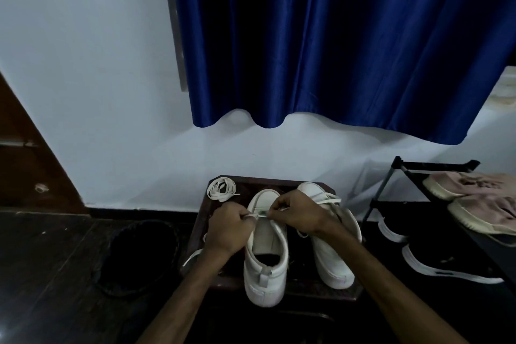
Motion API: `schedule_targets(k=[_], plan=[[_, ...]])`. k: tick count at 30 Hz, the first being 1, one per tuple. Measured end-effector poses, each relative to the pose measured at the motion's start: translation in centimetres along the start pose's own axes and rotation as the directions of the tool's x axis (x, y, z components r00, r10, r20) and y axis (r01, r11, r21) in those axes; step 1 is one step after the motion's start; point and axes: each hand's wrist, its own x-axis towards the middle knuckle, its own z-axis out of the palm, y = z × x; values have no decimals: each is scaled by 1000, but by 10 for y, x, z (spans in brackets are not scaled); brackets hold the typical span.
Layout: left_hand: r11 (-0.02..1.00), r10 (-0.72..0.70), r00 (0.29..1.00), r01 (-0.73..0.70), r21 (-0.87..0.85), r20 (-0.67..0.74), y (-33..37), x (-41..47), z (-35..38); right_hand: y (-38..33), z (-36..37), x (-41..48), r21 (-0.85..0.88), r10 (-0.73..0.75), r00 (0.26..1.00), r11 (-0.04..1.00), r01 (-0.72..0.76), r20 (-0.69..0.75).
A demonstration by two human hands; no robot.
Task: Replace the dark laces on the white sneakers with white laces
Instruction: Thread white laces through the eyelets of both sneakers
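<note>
- Together, both hands hold one white lace [261, 213] across the front of a white shoe [266, 274] that stands, toe away from the person, on a dark wooden surface [268, 181].
- The left hand [230, 227] is curled into a fist round the lace's left end.
- The right hand [297, 213] pinches the lace's right end between thumb and fingertips.
- A second shoe [332, 262], also white, stands just beside the first on its right, with a white lace across its front.
- A coiled lace [220, 188], white too, lies at the surface's far left corner.
- A blue curtain [335, 50] hangs over the pale wall behind.
- A black rack [435, 166] at right carries pink shoes [474, 190] above black shoes [446, 262].
</note>
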Motion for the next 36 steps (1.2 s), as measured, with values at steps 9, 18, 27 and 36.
schedule_targets(k=[9, 18, 27, 36], plan=[[988, -57, 997, 63, -139, 44, -4, 2, -1, -1, 9, -1, -71, -18, 1000, 997, 17, -21], [999, -17, 1000, 17, -43, -10, -4, -4, 4, -12, 19, -3, -317, -40, 988, 948, -9, -147], [995, -78, 993, 72, -64, -91, -2, -6, 13, -20, 25, -5, -482, -106, 984, 876, 23, -144], [875, -186, 981, 189, -446, 50, 0, -13, 9, -9, 18, -4, -210, -110, 991, 973, 93, -71]])
